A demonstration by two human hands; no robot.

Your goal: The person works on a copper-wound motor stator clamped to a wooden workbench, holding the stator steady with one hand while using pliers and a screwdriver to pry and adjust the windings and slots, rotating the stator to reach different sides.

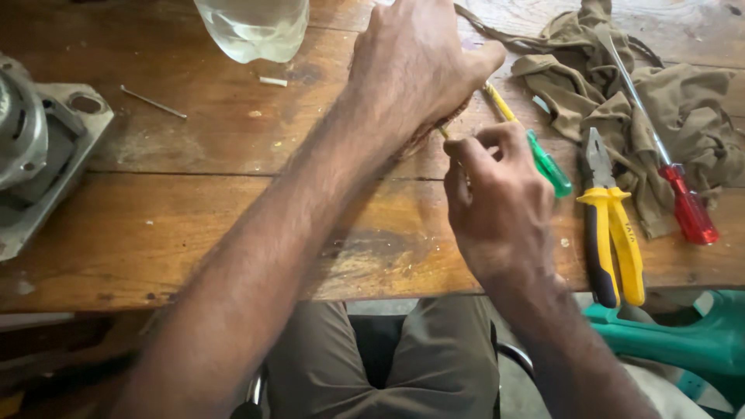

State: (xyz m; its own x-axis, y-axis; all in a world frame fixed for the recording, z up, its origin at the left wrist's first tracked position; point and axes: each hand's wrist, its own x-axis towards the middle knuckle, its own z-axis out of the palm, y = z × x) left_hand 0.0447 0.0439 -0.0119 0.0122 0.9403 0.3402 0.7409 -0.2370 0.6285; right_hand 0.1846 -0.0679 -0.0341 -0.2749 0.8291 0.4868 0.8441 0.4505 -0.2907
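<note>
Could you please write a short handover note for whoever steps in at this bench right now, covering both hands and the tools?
Left hand: closed over a small item on the wooden table; what it grips is mostly hidden.
Right hand: fingers pinched together just beside the left hand, at the yellow shaft of the green-handled screwdriver.
Nearby: yellow-handled pliers and red-handled screwdriver lie to the right, partly on an olive cloth. A grey metal motor housing sits at the far left, a clear plastic bottle at the top.
Done and left: cannot be judged from this view.
</note>
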